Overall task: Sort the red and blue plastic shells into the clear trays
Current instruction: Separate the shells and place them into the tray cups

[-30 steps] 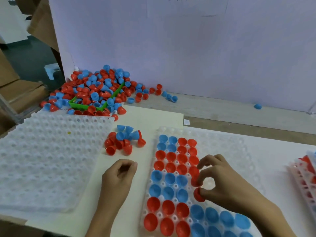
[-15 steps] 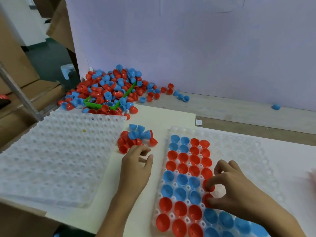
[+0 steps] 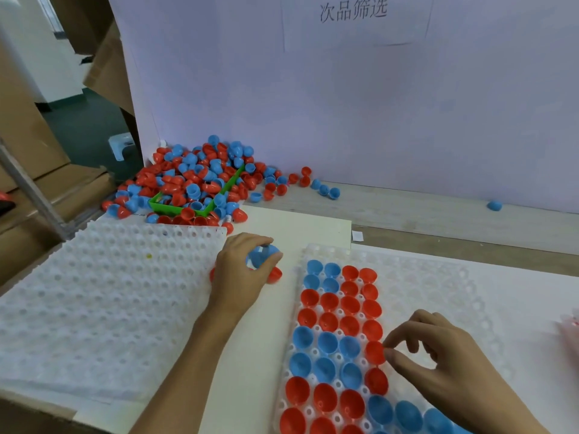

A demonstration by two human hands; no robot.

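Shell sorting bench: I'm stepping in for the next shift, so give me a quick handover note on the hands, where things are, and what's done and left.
Left hand: grips blue shells from the small cluster between the two trays; a red shell lies beside it.
Right hand: fingertips at a red shell seated in the right tray.
Done: the right tray's left columns are filled in red and blue blocks.
Left: the rest of that tray, the whole left tray, and the big mixed pile around the green bin at the back. One stray blue shell sits by the wall.
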